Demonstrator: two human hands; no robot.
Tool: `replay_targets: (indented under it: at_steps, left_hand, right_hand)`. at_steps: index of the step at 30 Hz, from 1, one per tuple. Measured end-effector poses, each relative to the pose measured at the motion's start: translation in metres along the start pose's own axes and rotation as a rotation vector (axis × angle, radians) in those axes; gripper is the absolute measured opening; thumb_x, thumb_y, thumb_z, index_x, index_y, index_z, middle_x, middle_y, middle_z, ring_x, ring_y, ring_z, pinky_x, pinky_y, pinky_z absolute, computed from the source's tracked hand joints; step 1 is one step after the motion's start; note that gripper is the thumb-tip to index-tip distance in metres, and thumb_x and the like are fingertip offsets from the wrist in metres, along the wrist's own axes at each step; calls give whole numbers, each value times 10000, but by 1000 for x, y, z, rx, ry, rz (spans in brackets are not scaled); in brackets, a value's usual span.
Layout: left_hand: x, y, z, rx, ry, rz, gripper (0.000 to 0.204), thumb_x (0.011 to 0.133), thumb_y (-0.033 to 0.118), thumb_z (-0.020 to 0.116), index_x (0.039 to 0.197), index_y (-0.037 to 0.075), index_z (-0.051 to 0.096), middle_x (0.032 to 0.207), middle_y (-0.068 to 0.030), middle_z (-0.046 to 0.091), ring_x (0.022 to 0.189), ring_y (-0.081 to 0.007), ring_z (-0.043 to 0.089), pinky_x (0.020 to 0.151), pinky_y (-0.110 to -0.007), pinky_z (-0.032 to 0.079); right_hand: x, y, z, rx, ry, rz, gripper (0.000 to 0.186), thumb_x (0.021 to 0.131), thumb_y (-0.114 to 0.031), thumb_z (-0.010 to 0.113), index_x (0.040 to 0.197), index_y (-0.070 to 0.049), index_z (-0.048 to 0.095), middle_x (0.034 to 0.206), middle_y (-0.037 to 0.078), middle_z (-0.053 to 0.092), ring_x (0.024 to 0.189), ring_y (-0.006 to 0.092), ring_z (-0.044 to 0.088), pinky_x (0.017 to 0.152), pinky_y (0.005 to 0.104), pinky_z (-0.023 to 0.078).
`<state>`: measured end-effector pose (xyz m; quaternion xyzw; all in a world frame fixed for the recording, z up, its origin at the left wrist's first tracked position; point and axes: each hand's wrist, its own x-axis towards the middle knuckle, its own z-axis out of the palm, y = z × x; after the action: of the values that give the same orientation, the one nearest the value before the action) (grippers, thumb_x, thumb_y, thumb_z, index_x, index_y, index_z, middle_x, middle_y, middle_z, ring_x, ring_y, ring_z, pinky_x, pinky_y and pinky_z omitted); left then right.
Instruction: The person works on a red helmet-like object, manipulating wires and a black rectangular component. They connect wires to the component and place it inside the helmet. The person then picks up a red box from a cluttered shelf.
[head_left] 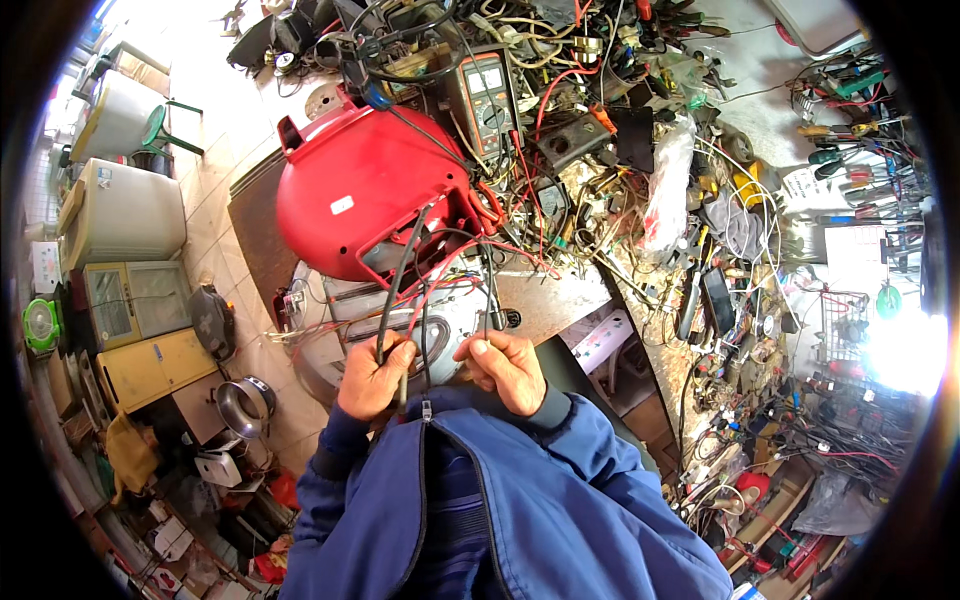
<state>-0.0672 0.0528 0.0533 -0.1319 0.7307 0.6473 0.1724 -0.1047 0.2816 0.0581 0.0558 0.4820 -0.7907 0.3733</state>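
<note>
My left hand [378, 378] is closed round a thick black cable [396, 284], which runs up to an opening in a red plastic housing [345, 235]. Close on its right, my right hand [506, 373] is closed too, thumb against finger, at the lower end of a thin black wire [489, 292]. Exact contact at those fingertips is small and hard to make out. Red and black wires hang out of the housing's open side. Just beyond my hands lies a grey metal base [455, 318] with more wiring, partly covered by the housing and the cables.
A multimeter [488, 98] stands beyond the housing. Tangled cables, tools and parts crowd the bench [548, 292] to the right. A clear plastic bag [668, 190] lies among them. On the floor at left are a metal pot [246, 405] and a yellow cabinet [155, 368].
</note>
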Motion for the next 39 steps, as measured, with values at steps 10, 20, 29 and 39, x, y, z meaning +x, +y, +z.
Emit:
replay_targets:
  at_steps: [10,20,29,39]
  left_hand:
    - [-5,16,18,-199,-55,-71,194,1005,178,595,1009,-3,665,835,3,611,770,-81,548,707,-256,473]
    - [-28,-16,-19,-241,-17,67,202,1017,145,555,1114,1,658,877,-13,609,771,-87,562,720,-251,476]
    - [-46,-31,0,400,-161,215,229,938,180,621,1125,47,628,922,-192,673,871,-408,653,757,-447,520]
    - [-82,-58,-54,271,-122,217,369,900,320,712,1112,24,649,1027,-102,670,981,-236,632,853,-345,494]
  right_hand:
    - [8,9,22,-929,35,-226,303,956,-246,671,1043,44,649,757,44,611,691,119,564,648,332,480]
    - [13,28,-1,29,98,-180,250,996,-194,477,936,-10,635,827,108,657,748,173,620,704,293,500]
    - [11,38,46,-91,22,11,180,962,-149,666,1057,-2,626,651,5,569,485,64,464,460,235,392]
    - [-1,44,45,228,198,-60,204,989,-241,612,910,-54,590,654,13,487,488,131,447,465,317,402]
